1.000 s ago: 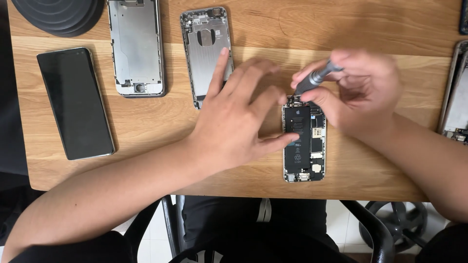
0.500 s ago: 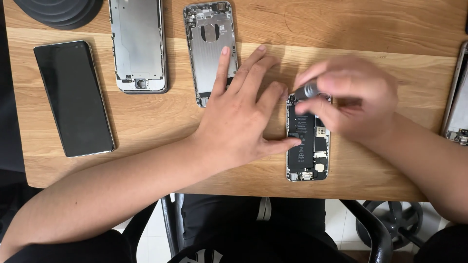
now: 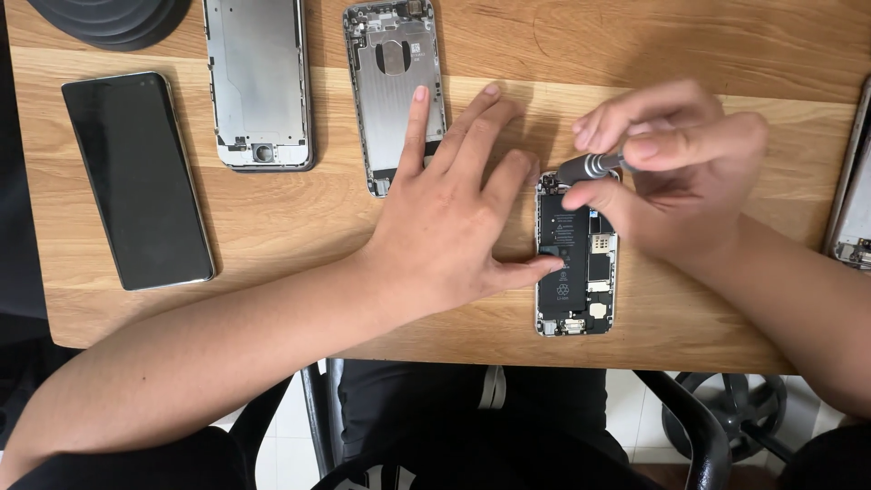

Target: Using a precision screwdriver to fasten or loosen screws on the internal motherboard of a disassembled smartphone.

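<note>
An opened grey smartphone with exposed black battery lies right of centre on the wooden bench. The left hand, spread flat, pins its left edge; the right hand pinches a small grey metal screwdriver at its far end. The phone looks light, rigid and fragile inside: best held by the frame.

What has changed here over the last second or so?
Little. The right hand keeps its grip on the small grey screwdriver, which now lies flatter over the top of the opened phone. The left hand stays spread beside that phone, thumb on its black battery. The black phone and two bare metal housings lie unmoved.
</note>
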